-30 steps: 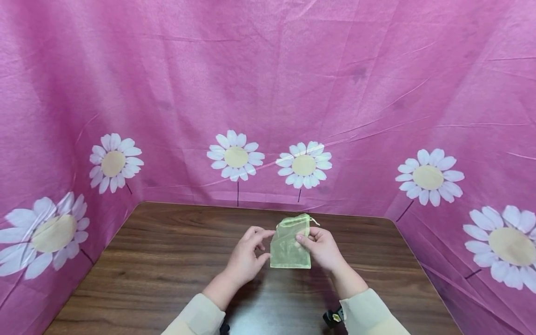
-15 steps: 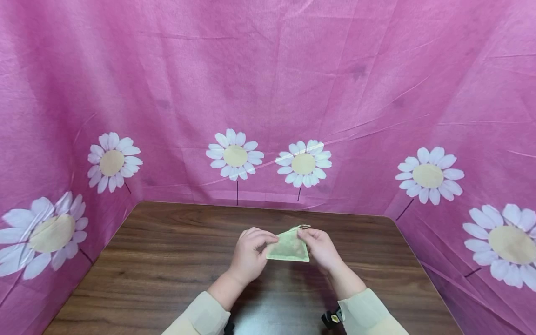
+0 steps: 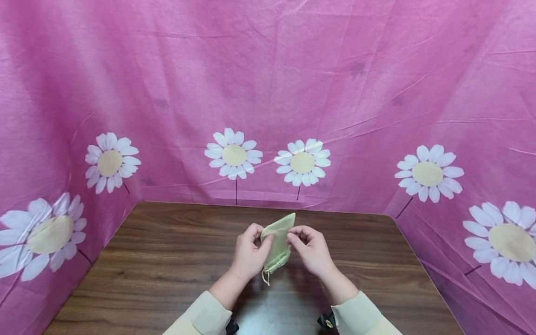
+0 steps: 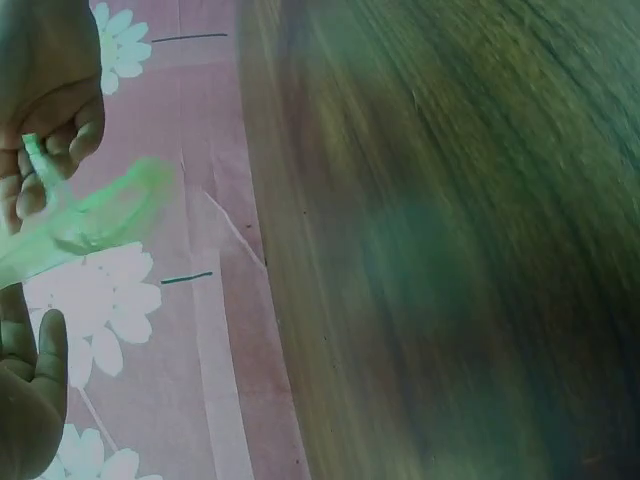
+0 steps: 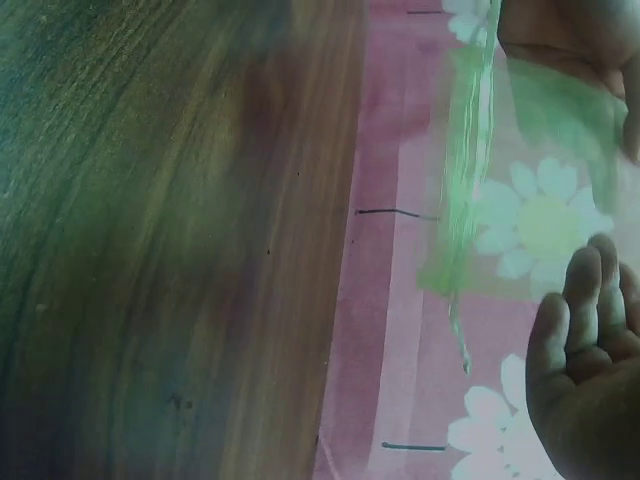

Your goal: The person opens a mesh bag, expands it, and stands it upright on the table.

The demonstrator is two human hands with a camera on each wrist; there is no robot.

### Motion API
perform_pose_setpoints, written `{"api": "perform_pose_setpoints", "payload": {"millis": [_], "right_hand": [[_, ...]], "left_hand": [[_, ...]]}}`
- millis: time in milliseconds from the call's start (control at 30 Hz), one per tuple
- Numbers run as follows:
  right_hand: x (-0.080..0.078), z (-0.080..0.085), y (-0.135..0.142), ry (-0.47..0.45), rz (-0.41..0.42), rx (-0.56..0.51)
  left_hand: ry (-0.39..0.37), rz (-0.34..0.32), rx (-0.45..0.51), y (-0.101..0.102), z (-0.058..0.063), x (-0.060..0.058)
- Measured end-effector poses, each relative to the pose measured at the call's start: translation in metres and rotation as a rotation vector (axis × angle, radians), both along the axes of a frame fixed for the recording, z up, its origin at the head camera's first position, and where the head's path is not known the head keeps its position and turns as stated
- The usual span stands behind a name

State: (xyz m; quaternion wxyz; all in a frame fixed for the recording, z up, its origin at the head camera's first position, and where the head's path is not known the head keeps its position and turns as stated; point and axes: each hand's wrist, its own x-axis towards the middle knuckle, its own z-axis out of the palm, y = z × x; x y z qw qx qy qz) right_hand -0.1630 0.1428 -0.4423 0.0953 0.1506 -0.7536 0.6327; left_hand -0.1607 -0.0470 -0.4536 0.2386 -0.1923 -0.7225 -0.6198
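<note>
A sheer green drawstring pouch (image 3: 277, 242) is held above the table, its gathered mouth and cord pointing down toward the person. My left hand (image 3: 247, 251) grips its left side, thumb on the near face. At the opposite edge, my right hand (image 3: 311, 249) pinches the fabric between thumb and index fingertips. In the left wrist view the pouch (image 4: 90, 225) spans between both hands, and it looks slack and thin. The right wrist view has the gathered mouth of the pouch (image 5: 468, 170) with its cord dangling; the right fingers (image 5: 583, 310) overlap the pouch there.
A brown wood-grain table (image 3: 167, 260) lies beneath the hands. Pink cloth (image 3: 268, 83) printed with white daisies hangs behind it and along both sides. Dark straps with small devices (image 3: 327, 321) sit at the wrists near the cuffs.
The pouch has been turned over: its mouth was at the far end and now hangs toward the person. My left hand, at first apart from the pouch, has taken hold of it.
</note>
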Motion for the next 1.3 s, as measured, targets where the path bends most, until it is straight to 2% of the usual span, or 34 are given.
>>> {"api": "perform_pose_setpoints", "payload": {"millis": [133,333,600,833,933,1067,1167,1300], "right_hand": [[0.002,0.0,-0.006,0.12,-0.063,0.073],[0.002,-0.001,-0.012,0.212,-0.105,0.149],[0.003,0.0,-0.014,0.241,-0.111,0.196],[0.005,0.001,-0.012,0.257,-0.102,0.168],[0.005,0.001,-0.012,0.252,-0.088,0.129],[0.005,0.002,-0.012,0.255,-0.057,0.077],[0.005,0.002,-0.012,0.241,-0.037,0.057],[0.007,0.001,-0.013,0.209,-0.008,0.057]], "left_hand": [[-0.026,-0.038,0.004,0.003,0.002,0.002],[-0.038,-0.119,-0.003,0.005,0.005,0.005],[-0.058,-0.179,-0.037,0.006,0.002,0.008],[-0.006,-0.271,0.004,-0.003,-0.006,0.007],[-0.064,-0.272,0.103,-0.005,-0.007,0.005],[-0.25,-0.234,0.228,-0.004,-0.003,0.001],[-0.314,-0.244,0.196,-0.002,-0.001,0.0],[-0.284,-0.282,0.145,0.0,-0.001,-0.001]]}}
